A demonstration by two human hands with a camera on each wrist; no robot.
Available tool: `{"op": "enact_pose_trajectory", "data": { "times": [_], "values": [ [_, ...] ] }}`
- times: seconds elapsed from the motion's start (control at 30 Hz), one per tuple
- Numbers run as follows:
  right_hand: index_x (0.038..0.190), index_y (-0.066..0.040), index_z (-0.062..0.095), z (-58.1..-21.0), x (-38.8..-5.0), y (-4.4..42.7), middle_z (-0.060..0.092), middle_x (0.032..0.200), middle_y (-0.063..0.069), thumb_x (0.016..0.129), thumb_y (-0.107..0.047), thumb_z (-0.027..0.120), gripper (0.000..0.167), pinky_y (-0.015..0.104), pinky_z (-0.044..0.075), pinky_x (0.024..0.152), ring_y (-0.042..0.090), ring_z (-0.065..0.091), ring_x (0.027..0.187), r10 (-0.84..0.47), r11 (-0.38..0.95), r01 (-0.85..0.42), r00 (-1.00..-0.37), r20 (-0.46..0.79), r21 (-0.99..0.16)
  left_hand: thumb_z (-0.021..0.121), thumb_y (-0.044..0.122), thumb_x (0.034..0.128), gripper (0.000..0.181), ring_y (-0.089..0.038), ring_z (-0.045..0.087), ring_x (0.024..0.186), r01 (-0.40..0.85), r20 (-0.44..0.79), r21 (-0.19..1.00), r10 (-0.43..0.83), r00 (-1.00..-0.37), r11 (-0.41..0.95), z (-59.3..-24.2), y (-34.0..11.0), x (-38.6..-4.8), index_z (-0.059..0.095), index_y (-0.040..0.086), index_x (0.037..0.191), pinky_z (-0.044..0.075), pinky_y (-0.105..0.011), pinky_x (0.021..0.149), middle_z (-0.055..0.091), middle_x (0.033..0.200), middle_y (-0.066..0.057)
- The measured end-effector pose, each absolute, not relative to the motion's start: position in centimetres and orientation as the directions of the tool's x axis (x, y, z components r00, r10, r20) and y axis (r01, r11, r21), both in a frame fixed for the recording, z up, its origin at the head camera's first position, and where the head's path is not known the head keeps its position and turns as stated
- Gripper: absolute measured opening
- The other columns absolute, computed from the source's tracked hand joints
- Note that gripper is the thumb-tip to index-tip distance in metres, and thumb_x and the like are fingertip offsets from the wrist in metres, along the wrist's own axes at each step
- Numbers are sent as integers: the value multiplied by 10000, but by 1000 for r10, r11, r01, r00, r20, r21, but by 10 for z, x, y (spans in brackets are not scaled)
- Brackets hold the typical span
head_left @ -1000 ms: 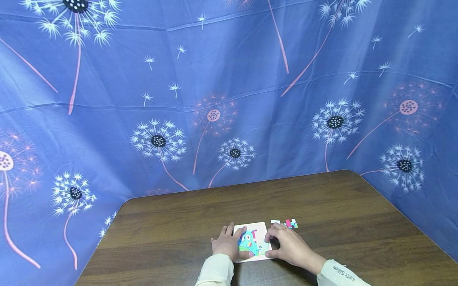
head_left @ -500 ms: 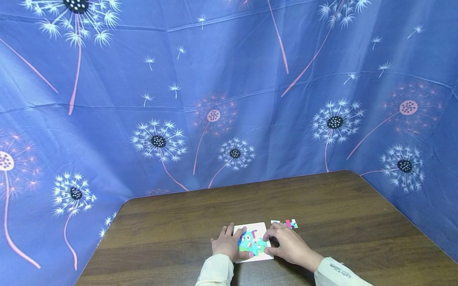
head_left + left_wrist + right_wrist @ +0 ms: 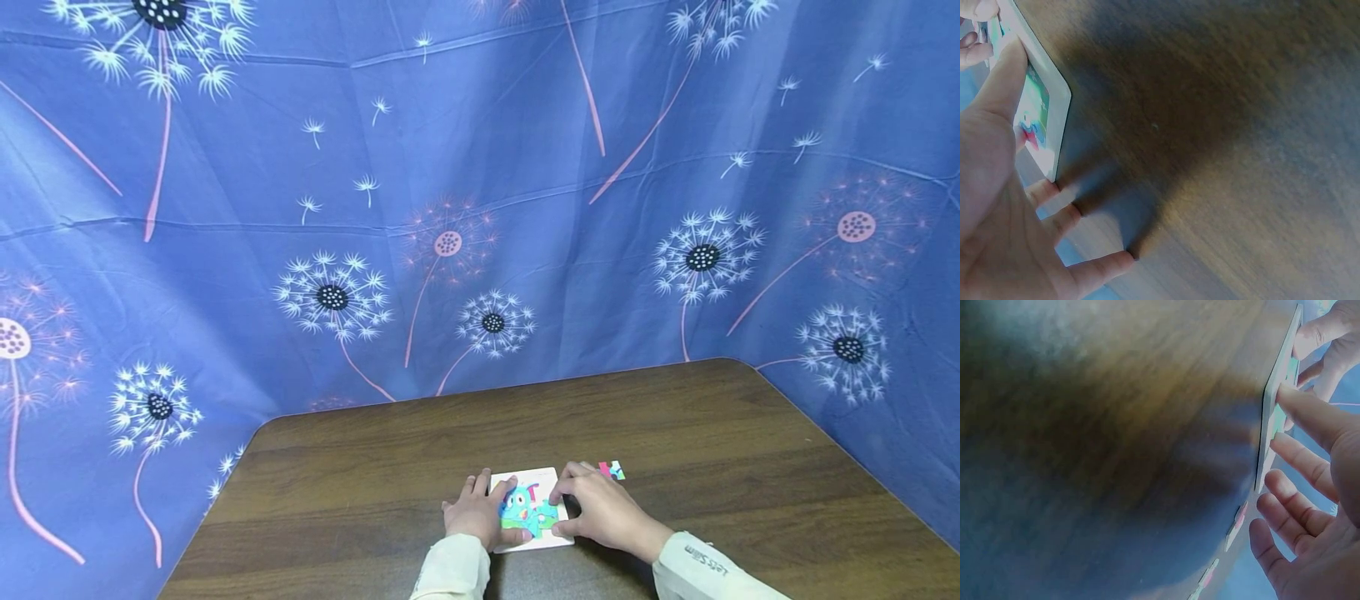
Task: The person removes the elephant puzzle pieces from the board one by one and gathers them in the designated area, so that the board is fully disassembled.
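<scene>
A small jigsaw board (image 3: pixel 549 542) with a pale border and a blue cartoon creature lies flat on the brown table. My left hand (image 3: pixel 478 512) rests on its left side, thumb and forefinger spread over the picture. The other left fingers extend past the border onto the table, as the left wrist view shows. On the board's right side, my right hand (image 3: pixel 609 517) pinches a blue-green jigsaw piece (image 3: pixel 548 512) between thumb and forefinger; it lies at the picture's right part. In the right wrist view the remaining right fingers hang loosely curled above the table.
A red, white and blue loose jigsaw piece (image 3: pixel 611 470) lies beyond the right hand. Two loose pieces show in the right wrist view, the nearer piece (image 3: pixel 1237 528) close to the board. A blue dandelion-print cloth (image 3: pixel 480 200) hangs behind the table (image 3: pixel 360 483).
My right thumb and forefinger have shifted slightly left over the board, and blue-green now shows where it looked pale. One loose piece has become hidden behind that hand. The left hand stays put.
</scene>
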State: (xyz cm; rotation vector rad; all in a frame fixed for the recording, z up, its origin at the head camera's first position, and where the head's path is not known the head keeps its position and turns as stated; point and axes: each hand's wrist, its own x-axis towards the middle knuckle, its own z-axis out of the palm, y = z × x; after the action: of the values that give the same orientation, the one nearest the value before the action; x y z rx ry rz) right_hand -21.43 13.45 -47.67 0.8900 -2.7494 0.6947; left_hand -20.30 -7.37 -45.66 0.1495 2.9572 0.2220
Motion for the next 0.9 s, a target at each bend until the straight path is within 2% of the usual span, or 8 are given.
{"op": "enact_pose_trajectory", "data": {
  "times": [0.1,0.43,0.73,0.9],
  "values": [
    [911,-199,770,-478,-215,135,573,939,-119,695,-291,933,285,299,505,724,82,533,893,-515,711,-597,-802,304,-372,806,585,773,776,-346,433,1412,91,-162,159,117,-980,983,-456,-74,-203,538,343,1461,413,-700,1030,448,1541,-70],
    [899,-209,763,-476,-215,136,583,948,-124,710,-287,924,260,311,514,735,99,554,914,-533,699,-621,-783,320,-355,812,584,768,771,-340,446,1402,92,-151,160,117,-982,983,-457,-73,-202,548,343,1451,427,-697,1017,458,1531,-67],
    [943,-210,769,-468,-217,141,589,982,-124,736,-289,919,268,323,527,743,119,566,930,-519,698,-592,-806,286,-402,812,581,767,786,-346,427,1419,83,-175,169,113,-978,982,-459,-74,-206,537,339,1463,415,-773,953,452,1547,-68],
    [966,-207,773,-464,-218,144,591,998,-122,746,-289,914,274,375,555,770,131,573,940,-509,717,-570,-821,258,-400,816,575,769,783,-350,425,1421,83,-170,174,113,-979,981,-457,-74,-205,538,336,1460,413,-779,949,453,1547,-71]
  ]
}}
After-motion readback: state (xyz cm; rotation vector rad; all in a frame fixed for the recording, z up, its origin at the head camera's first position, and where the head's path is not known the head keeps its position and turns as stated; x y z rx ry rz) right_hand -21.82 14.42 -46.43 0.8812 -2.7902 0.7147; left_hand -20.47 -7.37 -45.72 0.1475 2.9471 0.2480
